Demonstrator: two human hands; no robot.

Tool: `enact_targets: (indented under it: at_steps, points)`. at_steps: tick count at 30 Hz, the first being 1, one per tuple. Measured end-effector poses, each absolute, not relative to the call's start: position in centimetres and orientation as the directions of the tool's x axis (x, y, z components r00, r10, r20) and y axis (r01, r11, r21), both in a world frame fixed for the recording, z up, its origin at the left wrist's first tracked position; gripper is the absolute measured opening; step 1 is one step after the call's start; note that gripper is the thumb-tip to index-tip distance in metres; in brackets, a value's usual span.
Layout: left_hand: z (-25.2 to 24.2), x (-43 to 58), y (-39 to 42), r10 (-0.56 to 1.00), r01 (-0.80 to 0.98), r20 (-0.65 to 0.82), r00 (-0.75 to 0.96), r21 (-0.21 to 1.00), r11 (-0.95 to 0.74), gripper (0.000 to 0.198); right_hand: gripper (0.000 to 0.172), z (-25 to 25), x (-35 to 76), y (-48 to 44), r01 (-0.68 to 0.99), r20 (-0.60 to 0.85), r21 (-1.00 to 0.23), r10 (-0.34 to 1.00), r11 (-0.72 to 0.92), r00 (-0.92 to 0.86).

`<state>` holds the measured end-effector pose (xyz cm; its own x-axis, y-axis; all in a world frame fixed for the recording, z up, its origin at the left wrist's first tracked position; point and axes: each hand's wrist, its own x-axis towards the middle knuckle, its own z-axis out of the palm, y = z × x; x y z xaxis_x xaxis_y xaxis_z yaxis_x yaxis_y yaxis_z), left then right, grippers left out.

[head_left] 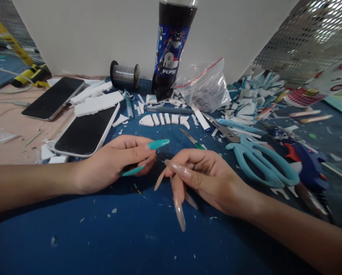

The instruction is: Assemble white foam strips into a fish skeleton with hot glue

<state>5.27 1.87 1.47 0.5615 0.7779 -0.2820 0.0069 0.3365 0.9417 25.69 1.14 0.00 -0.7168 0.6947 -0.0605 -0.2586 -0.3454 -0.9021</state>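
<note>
The left hand (113, 160) and the right hand (209, 175) each pinch a thin strand (161, 160) bridging the narrow gap between their fingertips, its long axis running sideways, roughly parallel to the desk's (102, 240) far edge, nearer the wearer than the fish-shaped row of white pieces (167, 119).

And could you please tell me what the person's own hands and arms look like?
The left hand wears long teal nails; the right hand has long, glossy, pinkish-beige nails. Both forearms are bare where visible, without sleeves.
</note>
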Motion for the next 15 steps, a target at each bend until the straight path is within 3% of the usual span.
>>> enact_targets:
  at_steps: [15]
  points:
    - [1.67, 5.24, 2.02, 0.760, 0.041, -0.279, 0.587, 0.948, 0.316, 0.037, 0.015, 0.13, 25.61, 1.01, -0.258, -0.073, -0.891, 0.679, -0.373, -0.731]
